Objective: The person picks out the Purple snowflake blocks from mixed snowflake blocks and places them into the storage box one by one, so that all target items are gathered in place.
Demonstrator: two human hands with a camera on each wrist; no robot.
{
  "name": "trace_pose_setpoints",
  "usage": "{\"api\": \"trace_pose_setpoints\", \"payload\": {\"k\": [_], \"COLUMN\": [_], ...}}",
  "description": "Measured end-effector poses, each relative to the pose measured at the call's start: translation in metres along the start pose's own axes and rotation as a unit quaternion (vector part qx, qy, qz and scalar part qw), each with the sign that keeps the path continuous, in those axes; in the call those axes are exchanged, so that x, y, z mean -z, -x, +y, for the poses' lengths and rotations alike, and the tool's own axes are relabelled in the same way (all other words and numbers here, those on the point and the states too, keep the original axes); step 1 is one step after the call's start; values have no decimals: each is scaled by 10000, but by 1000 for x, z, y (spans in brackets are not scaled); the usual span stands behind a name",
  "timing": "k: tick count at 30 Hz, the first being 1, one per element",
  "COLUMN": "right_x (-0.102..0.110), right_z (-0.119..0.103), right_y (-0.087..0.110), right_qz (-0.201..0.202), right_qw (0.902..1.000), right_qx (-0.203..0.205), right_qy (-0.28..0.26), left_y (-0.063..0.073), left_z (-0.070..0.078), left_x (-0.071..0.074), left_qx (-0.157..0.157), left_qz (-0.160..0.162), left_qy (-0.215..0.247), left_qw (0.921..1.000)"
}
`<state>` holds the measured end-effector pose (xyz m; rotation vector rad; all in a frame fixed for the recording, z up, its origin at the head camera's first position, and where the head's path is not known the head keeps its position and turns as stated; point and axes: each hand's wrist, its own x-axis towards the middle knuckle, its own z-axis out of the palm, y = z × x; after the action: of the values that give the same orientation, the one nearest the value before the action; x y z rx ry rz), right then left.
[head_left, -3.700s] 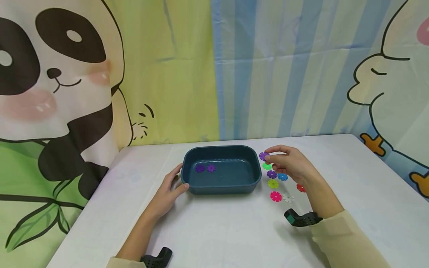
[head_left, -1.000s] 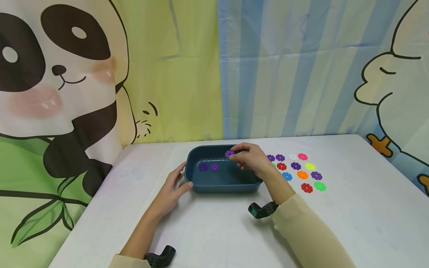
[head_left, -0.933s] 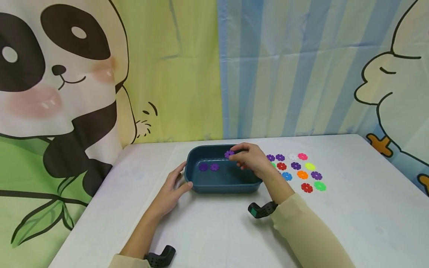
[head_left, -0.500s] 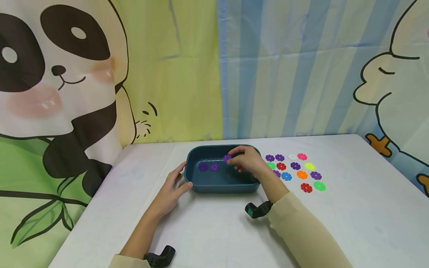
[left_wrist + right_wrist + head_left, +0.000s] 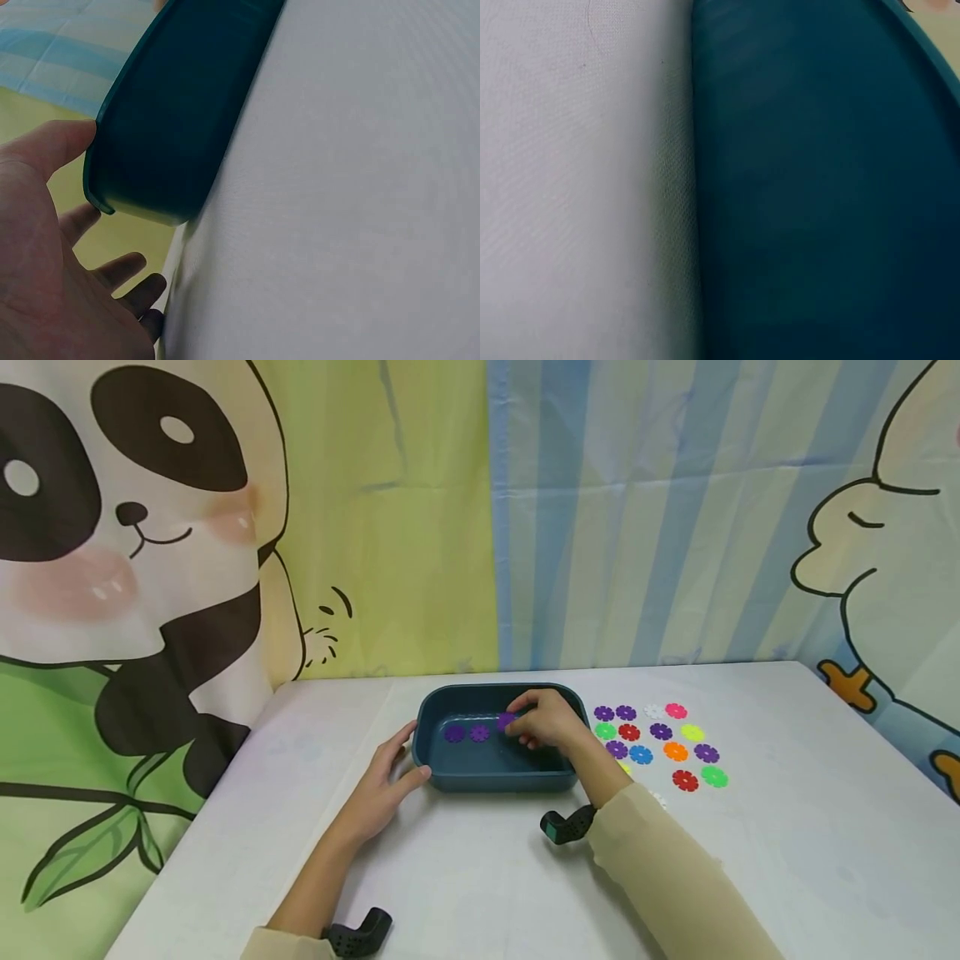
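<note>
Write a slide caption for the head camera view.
Right hand holding a purple disc near two more in a dark blue tray, left hand touching its rim.

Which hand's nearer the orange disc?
Right. The right hand is over the right half of the tray; the orange disc lies beyond that side. The left hand touches the tray's left end, so the tray lies between it and the disc.

text, labels, brands: none legible | numbers, signs: none legible | views read: head, left wrist, right wrist
</note>
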<state>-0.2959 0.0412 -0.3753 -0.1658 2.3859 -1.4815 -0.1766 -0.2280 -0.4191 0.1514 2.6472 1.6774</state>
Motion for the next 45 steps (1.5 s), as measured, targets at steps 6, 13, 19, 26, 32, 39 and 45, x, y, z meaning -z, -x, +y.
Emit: {"api": "trace_pose_setpoints", "payload": {"k": [6, 13, 19, 26, 32, 39, 45], "right_x": [-4, -7, -9, -9, -10, -8, -3], "right_z": [2, 4, 4, 1, 2, 0, -1], "right_y": [-6, -11, -12, -11, -9, -5, 0], "right_qz": [63, 86, 124, 146, 121, -42, -205], "right_qw": [9975, 9917, 9896, 9869, 9847, 9857, 9877], "right_qx": [31, 62, -4, 30, 62, 148, 313], "right_qy": [705, 1279, 1431, 1606, 1739, 1681, 1518], "left_y": [-1, -2, -2, -2, -2, -2, -1], "left_z": [-1, 0, 1, 1, -1, -1, -1], "left_x": [-1, -1, -1, -1, -1, 0, 0], "left_qx": [-20, 3, 46, 61, 63, 73, 103], "left_qz": [-48, -34, -65, -46, -38, -40, 14], "left_qy": [24, -39, -28, -24, -24, -58, -53], "left_qw": [10000, 10000, 10000, 10000, 10000, 9999, 9999]}}
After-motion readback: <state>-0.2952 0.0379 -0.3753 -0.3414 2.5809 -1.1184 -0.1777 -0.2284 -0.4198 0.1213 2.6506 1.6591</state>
